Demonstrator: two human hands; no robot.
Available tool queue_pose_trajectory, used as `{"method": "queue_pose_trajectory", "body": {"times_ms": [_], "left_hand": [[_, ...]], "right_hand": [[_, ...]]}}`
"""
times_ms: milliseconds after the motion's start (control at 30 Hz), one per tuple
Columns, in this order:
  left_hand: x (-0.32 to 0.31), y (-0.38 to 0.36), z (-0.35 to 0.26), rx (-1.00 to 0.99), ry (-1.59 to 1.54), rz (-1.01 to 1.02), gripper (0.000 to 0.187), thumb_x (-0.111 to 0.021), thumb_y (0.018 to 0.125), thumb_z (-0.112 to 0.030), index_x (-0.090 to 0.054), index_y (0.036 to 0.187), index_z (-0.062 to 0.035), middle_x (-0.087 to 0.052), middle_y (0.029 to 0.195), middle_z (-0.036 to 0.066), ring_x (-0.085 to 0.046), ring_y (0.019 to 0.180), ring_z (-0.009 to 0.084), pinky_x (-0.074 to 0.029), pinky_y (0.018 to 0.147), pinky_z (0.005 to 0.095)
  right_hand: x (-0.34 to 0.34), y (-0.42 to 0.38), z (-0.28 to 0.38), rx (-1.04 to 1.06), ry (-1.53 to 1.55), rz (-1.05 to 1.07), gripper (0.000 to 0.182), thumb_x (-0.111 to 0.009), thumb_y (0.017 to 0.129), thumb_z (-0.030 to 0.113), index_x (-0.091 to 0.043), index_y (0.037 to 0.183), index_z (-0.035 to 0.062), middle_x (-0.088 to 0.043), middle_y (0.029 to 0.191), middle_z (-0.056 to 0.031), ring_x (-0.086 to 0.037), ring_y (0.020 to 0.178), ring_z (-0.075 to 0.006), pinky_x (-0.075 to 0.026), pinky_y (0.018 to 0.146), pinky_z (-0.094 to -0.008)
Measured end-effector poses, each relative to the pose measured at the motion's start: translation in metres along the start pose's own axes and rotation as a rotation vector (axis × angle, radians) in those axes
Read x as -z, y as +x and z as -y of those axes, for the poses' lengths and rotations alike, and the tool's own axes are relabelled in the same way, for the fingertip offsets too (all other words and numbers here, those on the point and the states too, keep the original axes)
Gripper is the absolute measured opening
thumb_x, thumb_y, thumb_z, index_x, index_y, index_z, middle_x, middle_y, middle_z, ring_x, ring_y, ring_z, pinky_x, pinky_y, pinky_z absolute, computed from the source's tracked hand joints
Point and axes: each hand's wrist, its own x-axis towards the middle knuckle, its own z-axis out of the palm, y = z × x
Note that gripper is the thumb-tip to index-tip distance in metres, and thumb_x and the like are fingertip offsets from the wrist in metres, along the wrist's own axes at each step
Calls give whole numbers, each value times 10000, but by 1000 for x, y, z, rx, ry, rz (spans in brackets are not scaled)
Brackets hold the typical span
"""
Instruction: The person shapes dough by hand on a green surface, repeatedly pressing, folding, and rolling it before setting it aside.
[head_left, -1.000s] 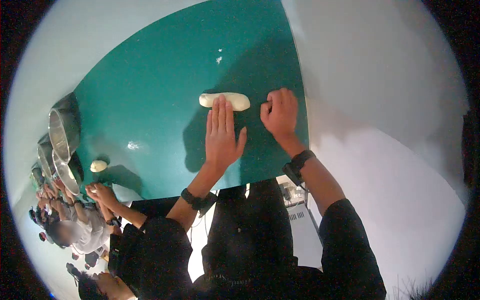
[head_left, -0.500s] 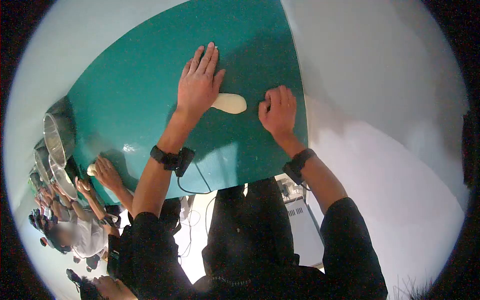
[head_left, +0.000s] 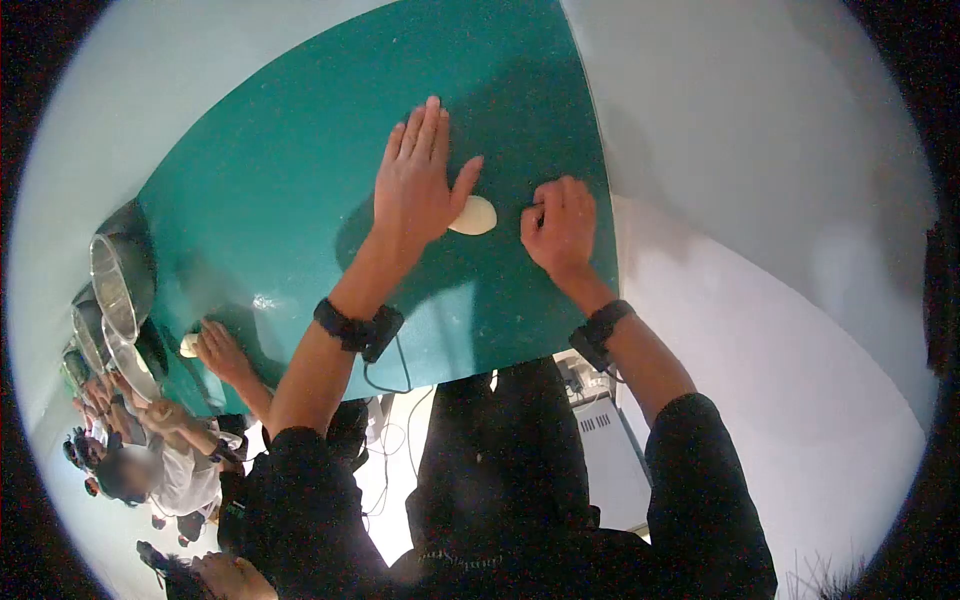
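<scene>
A pale, smooth piece that looks like dough (head_left: 474,215) lies on the green tabletop (head_left: 300,150). My left hand (head_left: 418,180) is laid flat over its left part, fingers stretched out and thumb spread, so only the rounded right end shows. To the right of the dough, apart from it, my right hand (head_left: 562,225) rests on the table near the edge with its fingers curled in. The inside of that curl is hidden. Black bands with small devices sit on both my wrists.
Metal bowls (head_left: 120,285) stand at the table's left edge. Beside them a co-worker's hand (head_left: 222,352) touches another pale piece (head_left: 189,345). More people are along the left side. A white wall (head_left: 740,200) runs along the right. Cables hang below the table's near edge.
My left hand has moved right over the dough, covering more of it, and its thumb is spread wider. My right hand has barely moved. The co-worker's hand has shifted slightly.
</scene>
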Motion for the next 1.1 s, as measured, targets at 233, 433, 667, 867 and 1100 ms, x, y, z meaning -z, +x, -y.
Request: {"method": "queue_pose_trajectory", "body": {"times_ms": [233, 433, 667, 867, 1100], "left_hand": [[-10, 15, 11, -9, 16, -2, 709, -605, 1010, -467, -540, 1440, 93, -476, 1581, 256, -472, 1457, 401, -367, 1210, 509], [15, -26, -9, -1, -25, 154, 726, -604, 1017, -465, -504, 1473, 92, -436, 1618, 241, -438, 1484, 406, -348, 1230, 494], [-4, 14, 14, -86, 50, 38, 737, -599, 1025, -442, -438, 1529, 71, -390, 1654, 218, -406, 1510, 377, -349, 1232, 491], [-12, 37, 18, -128, 43, -13, 691, -621, 1018, -369, -428, 1547, 32, -377, 1670, 177, -401, 1515, 365, -365, 1226, 474], [-25, 35, 33, -77, 187, 63, 600, -623, 1001, -269, -474, 1516, 0, -452, 1608, 163, -474, 1455, 356, -486, 1139, 448]], "right_hand": [[-2, 1, 2, 53, 20, -125, 161, -629, 764, 98, -541, 899, 96, -516, 902, -125, -543, 844, -361, -441, 737, -501], [0, 0, -1, 7, 30, -47, 197, -657, 777, 172, -564, 935, 102, -540, 950, -145, -563, 892, -382, -462, 758, -524], [-1, -4, -2, -3, 12, -38, 226, -671, 775, 193, -572, 957, 103, -553, 972, -144, -569, 929, -385, -472, 789, -521], [-3, -5, -1, -13, -3, -21, 235, -679, 767, 186, -569, 960, 106, -554, 984, -138, -569, 946, -380, -472, 794, -524], [1, 2, 2, 50, 60, -115, 154, -613, 760, 58, -537, 891, 83, -506, 885, -120, -538, 838, -350, -438, 727, -496]]}}
